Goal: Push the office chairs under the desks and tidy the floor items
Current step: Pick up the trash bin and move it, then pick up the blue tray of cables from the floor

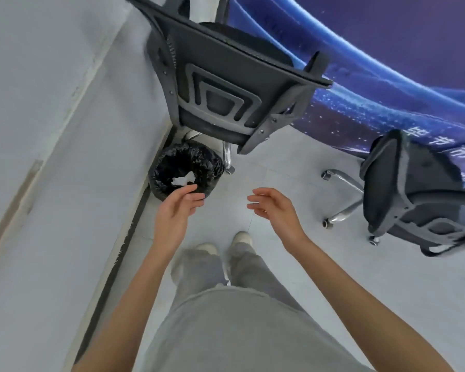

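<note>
A black mesh office chair stands straight ahead with its back toward me, its seat at the blue draped desk. A second black chair stands at the right, out on the floor beside the drape. A small bin lined with a black bag sits against the wall below the first chair, with a crumpled white paper inside it. My left hand hovers open just over the bin's near rim, holding nothing. My right hand is open over the bare floor, fingers apart.
A grey-white wall with a dark skirting strip runs along the left. Light grey floor tiles lie between the two chairs. My feet in pale shoes stand just behind the hands. Chrome chair legs with castors stick out at the right.
</note>
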`<state>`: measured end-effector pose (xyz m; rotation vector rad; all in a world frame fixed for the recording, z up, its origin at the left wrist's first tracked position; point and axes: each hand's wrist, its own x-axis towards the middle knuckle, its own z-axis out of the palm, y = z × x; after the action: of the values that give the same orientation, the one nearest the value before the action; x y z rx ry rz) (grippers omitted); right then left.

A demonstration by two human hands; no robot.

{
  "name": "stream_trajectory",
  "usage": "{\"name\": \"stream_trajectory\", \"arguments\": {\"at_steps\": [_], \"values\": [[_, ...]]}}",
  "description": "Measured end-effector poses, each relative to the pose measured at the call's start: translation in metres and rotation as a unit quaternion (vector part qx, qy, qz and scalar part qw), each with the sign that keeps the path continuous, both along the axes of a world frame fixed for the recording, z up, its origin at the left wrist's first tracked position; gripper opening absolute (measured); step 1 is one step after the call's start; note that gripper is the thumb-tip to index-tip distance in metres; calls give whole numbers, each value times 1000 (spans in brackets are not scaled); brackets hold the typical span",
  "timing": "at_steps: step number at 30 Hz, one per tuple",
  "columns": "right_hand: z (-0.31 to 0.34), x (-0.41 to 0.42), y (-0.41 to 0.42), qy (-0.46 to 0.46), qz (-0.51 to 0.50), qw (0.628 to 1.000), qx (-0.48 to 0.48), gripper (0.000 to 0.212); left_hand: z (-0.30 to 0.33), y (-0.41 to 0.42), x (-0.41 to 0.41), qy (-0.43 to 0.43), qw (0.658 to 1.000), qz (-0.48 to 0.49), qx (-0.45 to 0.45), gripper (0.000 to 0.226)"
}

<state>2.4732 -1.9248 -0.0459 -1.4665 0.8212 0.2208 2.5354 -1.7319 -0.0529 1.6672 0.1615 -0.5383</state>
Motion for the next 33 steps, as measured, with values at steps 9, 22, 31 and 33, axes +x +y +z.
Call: {"name": "stream_trajectory", "arguments": {"at_steps": [9, 22, 31, 33], "values": [[12, -141, 35, 12, -333, 943, -7, 22, 14, -11, -48, 20, 948, -317, 21, 22], [5, -318, 111, 8, -755, 655, 41, 27, -3, -167, -153, 10, 732, -679, 47, 25], [-4, -468, 32, 6, -807, 590, 19, 28, 2, -319, -351, -47, 570, -820, 13, 20], [4, -509, -5, -13, -816, 578, -11, 30, 8, -346, -386, -48, 565, -824, 0, 22]]}}
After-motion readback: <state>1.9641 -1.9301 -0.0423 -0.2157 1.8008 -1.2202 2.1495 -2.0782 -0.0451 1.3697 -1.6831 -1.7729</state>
